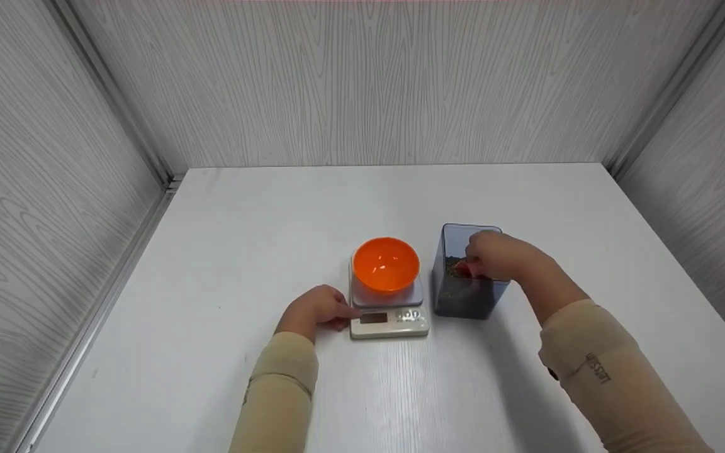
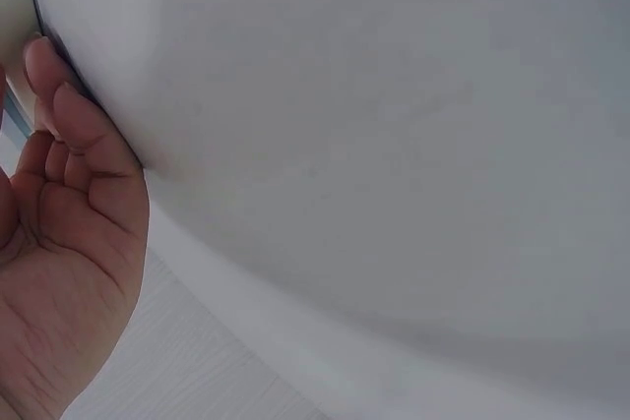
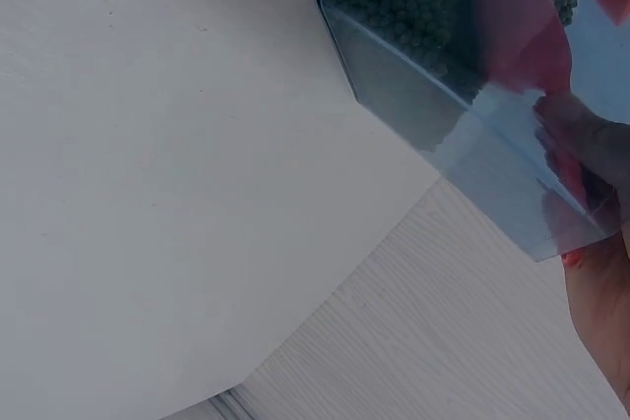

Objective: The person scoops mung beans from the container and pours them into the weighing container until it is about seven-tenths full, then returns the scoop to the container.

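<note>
Likely mid-scoop, my right hand (image 1: 500, 254) grips the red scoop (image 3: 522, 31), my left hand (image 1: 317, 308) touches the scale (image 1: 393, 330), pinch unclear; next calls for lifting toward nine o'clock's orange bowl (image 1: 386, 265).

On the desk (image 1: 255, 226) stands a scale (image 1: 394, 328), with a bowl (image 1: 387, 265) on it and its display (image 1: 374, 318) before the bowl. Right of the scale is a container (image 1: 465, 301) with grains (image 1: 451, 265) and a scoop (image 1: 465, 269) in it. The left hand (image 1: 317, 308) is at the scale's left edge, the right hand (image 1: 496, 255) at the container's mouth
</note>
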The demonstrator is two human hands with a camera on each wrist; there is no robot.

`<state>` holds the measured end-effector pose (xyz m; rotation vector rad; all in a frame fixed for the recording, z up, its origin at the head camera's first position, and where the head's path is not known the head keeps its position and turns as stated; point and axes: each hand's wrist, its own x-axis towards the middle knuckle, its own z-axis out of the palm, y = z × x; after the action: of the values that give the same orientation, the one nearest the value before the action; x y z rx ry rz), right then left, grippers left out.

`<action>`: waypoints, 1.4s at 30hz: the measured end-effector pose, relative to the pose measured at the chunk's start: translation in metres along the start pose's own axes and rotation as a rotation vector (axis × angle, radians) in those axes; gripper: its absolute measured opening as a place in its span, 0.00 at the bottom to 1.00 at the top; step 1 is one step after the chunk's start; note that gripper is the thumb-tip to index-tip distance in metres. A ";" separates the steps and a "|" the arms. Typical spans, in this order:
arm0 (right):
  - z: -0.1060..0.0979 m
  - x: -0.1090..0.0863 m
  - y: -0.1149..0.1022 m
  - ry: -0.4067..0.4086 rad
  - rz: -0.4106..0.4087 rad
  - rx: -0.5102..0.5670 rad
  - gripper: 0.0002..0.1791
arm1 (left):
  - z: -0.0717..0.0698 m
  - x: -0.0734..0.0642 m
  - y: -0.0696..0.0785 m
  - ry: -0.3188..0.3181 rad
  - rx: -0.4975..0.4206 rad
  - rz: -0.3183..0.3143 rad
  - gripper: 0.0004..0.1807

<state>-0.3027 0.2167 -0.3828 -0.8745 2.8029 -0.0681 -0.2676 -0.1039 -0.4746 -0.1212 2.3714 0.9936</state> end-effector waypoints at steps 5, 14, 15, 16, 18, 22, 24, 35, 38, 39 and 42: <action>-0.003 -0.006 0.007 0.064 -0.043 0.047 0.02 | 0.000 0.000 -0.001 0.007 0.001 -0.011 0.13; -0.007 -0.020 0.020 0.152 -0.026 0.149 0.04 | -0.001 0.002 -0.002 0.012 -0.006 -0.046 0.14; -0.007 -0.022 0.022 0.155 -0.024 0.163 0.04 | -0.001 0.002 -0.002 0.011 -0.005 -0.050 0.14; -0.006 -0.024 0.024 0.158 -0.023 0.179 0.04 | -0.002 0.002 -0.002 0.010 -0.003 -0.053 0.14; -0.006 -0.028 0.028 0.175 -0.015 0.210 0.04 | -0.002 0.001 -0.001 0.010 -0.003 -0.051 0.14; -0.006 -0.036 0.035 0.221 -0.014 0.263 0.04 | -0.001 0.003 -0.001 0.008 -0.003 -0.032 0.14; -0.006 -0.038 0.037 0.235 -0.010 0.279 0.04 | 0.000 0.004 0.000 0.005 -0.007 -0.025 0.14; -0.005 -0.050 0.046 0.272 0.044 0.373 0.06 | 0.001 0.007 -0.001 0.012 -0.021 -0.049 0.14; -0.002 -0.053 0.050 0.297 0.048 0.402 0.05 | 0.001 0.008 -0.001 0.009 -0.017 -0.051 0.14; -0.001 -0.054 0.052 0.303 0.051 0.409 0.05 | 0.001 0.008 -0.002 0.009 -0.016 -0.052 0.14; 0.003 -0.057 0.055 0.309 0.069 0.451 0.04 | 0.002 0.009 -0.002 0.007 -0.021 -0.064 0.15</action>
<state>-0.2870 0.2948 -0.3809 -0.7020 2.8970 -0.8543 -0.2742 -0.1028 -0.4816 -0.2082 2.3491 0.9890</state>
